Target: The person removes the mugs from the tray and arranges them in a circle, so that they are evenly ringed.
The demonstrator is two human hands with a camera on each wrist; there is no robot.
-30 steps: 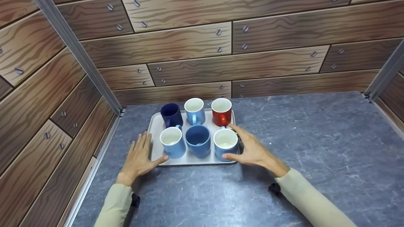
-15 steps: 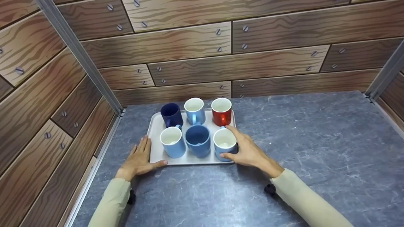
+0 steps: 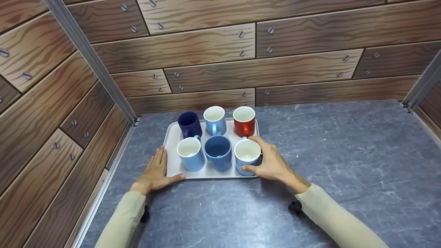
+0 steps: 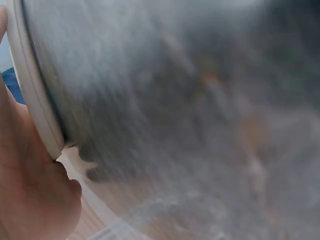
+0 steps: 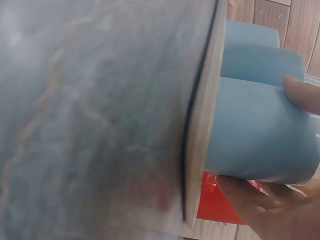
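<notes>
A pale tray bears several mugs in two rows. My left hand rests along the tray's left side, fingers straight and thumb at its near edge; the left wrist view shows that hand against the tray's rim. With my right hand I grip the light blue mug at the near right corner, thumb in front and fingers behind. In the right wrist view this mug stands between thumb and fingers. Beside it is a medium blue mug, then another light blue mug.
In the back row stand a dark navy mug, a light blue mug and a red mug. The grey marbled tabletop meets plank-patterned walls behind and at the left.
My left hand has settled closer against the tray's side and near edge. My right hand has moved slightly left and closed round the light blue mug. The head view has shifted a little.
</notes>
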